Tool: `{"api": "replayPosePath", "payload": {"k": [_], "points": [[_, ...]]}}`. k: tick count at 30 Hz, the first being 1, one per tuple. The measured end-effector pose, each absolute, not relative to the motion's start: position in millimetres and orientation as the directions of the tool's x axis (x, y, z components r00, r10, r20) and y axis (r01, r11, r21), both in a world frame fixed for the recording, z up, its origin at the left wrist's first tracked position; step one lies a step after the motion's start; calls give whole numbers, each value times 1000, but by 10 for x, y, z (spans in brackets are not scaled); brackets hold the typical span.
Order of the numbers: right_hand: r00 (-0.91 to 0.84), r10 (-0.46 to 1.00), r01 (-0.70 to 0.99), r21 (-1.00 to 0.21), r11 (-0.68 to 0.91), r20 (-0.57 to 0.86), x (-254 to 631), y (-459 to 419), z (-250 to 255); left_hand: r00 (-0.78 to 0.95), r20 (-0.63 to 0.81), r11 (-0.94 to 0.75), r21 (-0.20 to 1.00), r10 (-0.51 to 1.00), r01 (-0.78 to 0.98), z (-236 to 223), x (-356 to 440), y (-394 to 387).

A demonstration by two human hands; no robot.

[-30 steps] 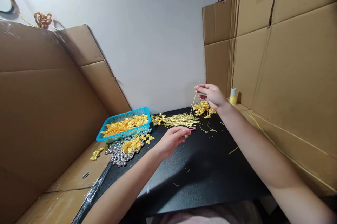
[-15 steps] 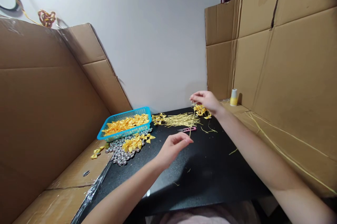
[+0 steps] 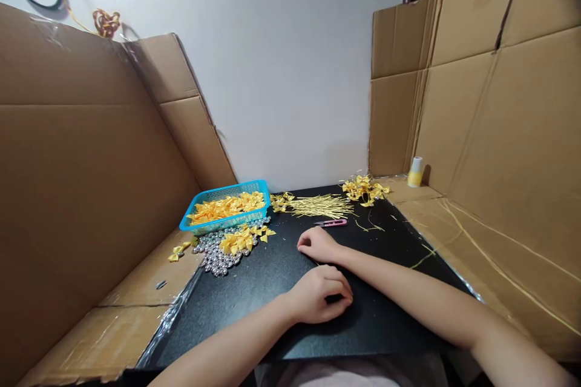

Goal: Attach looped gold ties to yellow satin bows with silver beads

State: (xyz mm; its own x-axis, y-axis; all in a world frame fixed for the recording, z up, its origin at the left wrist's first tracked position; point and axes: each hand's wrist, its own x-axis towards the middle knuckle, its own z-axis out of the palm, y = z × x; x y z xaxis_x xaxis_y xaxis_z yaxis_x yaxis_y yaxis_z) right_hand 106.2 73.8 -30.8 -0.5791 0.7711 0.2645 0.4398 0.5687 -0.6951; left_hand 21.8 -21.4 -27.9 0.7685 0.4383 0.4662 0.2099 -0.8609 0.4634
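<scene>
My left hand rests low over the black tabletop, thumb and fingertips pinched together with a gap inside the curl. Just beyond it, my right hand is also closed in a pinch, its fingertips pointing left. A short bit of thin pale cord shows between the two hands; most of it is hidden by the fingers. Pink-handled thread snips lie just beyond my right hand. Behind them is a spread bundle of cut gold cords.
A blue basket of yellow ribbon bows stands at the back left. Silver beads and loose bows lie before it. More bows are piled back right, near a thread spool. Cardboard walls flank the table.
Both hands have come down toward me; my right hand has moved left and close to my left hand. The cord stretched between them is now mostly hidden. The view has shifted slightly.
</scene>
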Motion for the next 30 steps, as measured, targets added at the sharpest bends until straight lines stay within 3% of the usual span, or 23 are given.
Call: {"api": "replayPosePath", "payload": {"k": [3, 6, 8, 10, 15, 22, 27, 30], "points": [[-569, 748, 404, -676, 617, 342, 1143, 805, -186, 655, 414, -704, 660, 632, 263, -289, 206, -181], [-505, 764, 393, -681, 618, 402, 1338, 873, 80, 353, 295, -413, 848, 888, 331, -294, 204, -108], [-476, 770, 395, -679, 619, 425, 1535, 852, 233, 208, 224, -279, 913, 952, 298, -308, 199, -42], [-493, 743, 387, -652, 653, 452, 1746, 761, 289, 166, 198, -236, 940, 966, 248, -321, 191, 16], [-602, 501, 340, -367, 866, 622, 2058, 494, 27, 113, 136, -150, 981, 984, 124, -305, 168, 66], [-564, 472, 377, -297, 877, 677, 2048, 493, -194, 105, 130, -137, 989, 986, 63, -269, 136, 67], [-653, 332, 415, -44, 909, 681, 2086, 475, -137, 128, 152, -163, 983, 980, 82, -270, 109, 72], [-680, 310, 429, 18, 903, 664, 2076, 491, -146, 150, 153, -166, 983, 977, 78, -267, 101, 68]]}}
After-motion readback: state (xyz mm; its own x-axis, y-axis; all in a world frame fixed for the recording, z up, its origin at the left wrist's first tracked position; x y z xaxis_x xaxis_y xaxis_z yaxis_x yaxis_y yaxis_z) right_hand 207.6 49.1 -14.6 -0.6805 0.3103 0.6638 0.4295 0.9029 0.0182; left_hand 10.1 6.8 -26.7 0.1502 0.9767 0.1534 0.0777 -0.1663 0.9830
